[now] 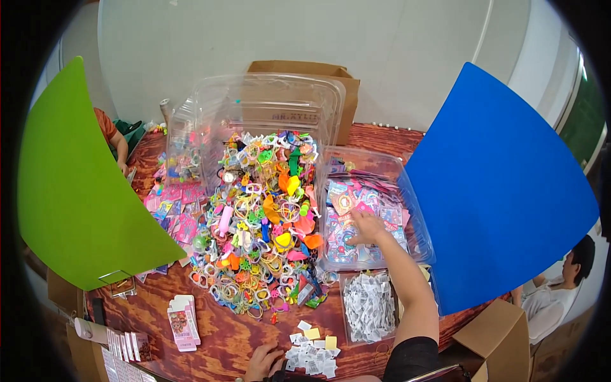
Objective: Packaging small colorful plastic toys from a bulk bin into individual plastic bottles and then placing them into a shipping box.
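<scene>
My right hand (369, 228) reaches into a clear plastic bin (420, 245) holding colourful printed cards or flat packets (337, 235). Its fingers are spread over the top ones, and a small pink piece (364, 208) lies by the fingertips. At the front edge of the table, my left hand (263, 361) rests with its fingers loosely bent and apart, nothing visible in them. Beside it is a loose pile of small white and yellow paper pieces (312, 360). A big heap of mixed small toys and bands (261, 223) spills from a tipped clear tub (331, 114).
A clear box of white slips (369, 305) stands before the bin. Green (83, 191) and blue (496, 197) panels flank the table (235, 344). Pink boxes (183, 325) lie front left. One person's arm (118, 143) shows behind the green panel; another person (557, 286) sits right.
</scene>
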{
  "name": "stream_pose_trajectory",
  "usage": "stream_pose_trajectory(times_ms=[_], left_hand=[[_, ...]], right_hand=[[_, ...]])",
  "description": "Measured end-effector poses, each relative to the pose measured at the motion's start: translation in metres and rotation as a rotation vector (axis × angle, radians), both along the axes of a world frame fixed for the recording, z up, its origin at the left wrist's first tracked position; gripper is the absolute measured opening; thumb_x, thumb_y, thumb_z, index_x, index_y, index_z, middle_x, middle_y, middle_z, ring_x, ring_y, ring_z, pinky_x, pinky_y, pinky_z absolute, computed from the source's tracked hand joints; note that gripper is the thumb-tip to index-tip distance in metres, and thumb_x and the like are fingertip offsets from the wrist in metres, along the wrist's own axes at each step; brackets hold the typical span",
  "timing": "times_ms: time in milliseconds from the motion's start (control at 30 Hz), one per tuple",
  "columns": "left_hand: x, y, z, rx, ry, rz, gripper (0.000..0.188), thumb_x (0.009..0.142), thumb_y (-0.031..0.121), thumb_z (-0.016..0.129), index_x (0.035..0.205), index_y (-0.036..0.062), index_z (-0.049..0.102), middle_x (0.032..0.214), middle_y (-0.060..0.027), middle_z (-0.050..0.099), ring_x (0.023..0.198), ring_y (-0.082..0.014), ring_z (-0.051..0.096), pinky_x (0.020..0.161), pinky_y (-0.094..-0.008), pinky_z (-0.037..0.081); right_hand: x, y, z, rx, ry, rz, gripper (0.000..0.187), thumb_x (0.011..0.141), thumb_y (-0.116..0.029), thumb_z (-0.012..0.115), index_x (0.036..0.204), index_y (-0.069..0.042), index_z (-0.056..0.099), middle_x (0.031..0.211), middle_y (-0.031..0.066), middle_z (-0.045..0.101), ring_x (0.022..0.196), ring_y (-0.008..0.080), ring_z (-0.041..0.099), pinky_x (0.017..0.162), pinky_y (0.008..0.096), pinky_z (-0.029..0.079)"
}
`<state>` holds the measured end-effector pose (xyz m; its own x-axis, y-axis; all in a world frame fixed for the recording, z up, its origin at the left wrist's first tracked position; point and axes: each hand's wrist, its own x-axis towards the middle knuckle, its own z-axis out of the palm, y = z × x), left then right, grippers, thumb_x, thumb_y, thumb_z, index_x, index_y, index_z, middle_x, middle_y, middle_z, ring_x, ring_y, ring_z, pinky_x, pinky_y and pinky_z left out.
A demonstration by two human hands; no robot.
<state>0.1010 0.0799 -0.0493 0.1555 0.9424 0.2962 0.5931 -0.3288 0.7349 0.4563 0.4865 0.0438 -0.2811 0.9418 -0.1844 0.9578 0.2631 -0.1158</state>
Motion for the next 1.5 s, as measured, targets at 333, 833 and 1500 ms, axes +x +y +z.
stream_pose_trajectory(times_ms=[333,833,1500], left_hand=[[0.006,0.003,0.009,0.026,0.006,-0.030,0.026,0.079,0.010,0.080,0.104,0.0077,0.073,0.117,-0.0162,0.064,0.106,-0.0348,0.063,0.090,-0.0411,0.053],[-0.005,0.008,-0.089,-0.749,-0.102,0.001,0.041,0.086,0.005,0.063,0.127,0.0086,0.063,0.132,-0.0172,0.059,0.127,-0.0346,0.053,0.109,-0.0443,0.041],[0.010,0.063,-0.158,-0.914,-0.360,0.084,0.039,0.088,0.009,0.066,0.127,0.0093,0.063,0.135,-0.0178,0.057,0.128,-0.0361,0.052,0.112,-0.0447,0.039]], right_hand=[[0.033,0.000,-0.003,0.019,0.021,0.142,0.093,0.064,-0.047,0.089,0.138,-0.006,0.052,0.132,0.0269,0.055,0.124,0.0421,0.056,0.103,0.0462,0.049],[0.068,0.095,0.003,0.485,-0.086,-0.426,0.084,0.078,-0.017,0.078,0.152,-0.016,0.038,0.148,0.0160,0.047,0.130,0.0359,0.050,0.102,0.0486,0.048],[0.076,0.202,-0.028,0.349,-0.457,-0.268,0.021,0.100,-0.018,0.048,0.115,-0.014,0.062,0.104,0.0141,0.071,0.094,0.0336,0.072,0.071,0.0463,0.059]])
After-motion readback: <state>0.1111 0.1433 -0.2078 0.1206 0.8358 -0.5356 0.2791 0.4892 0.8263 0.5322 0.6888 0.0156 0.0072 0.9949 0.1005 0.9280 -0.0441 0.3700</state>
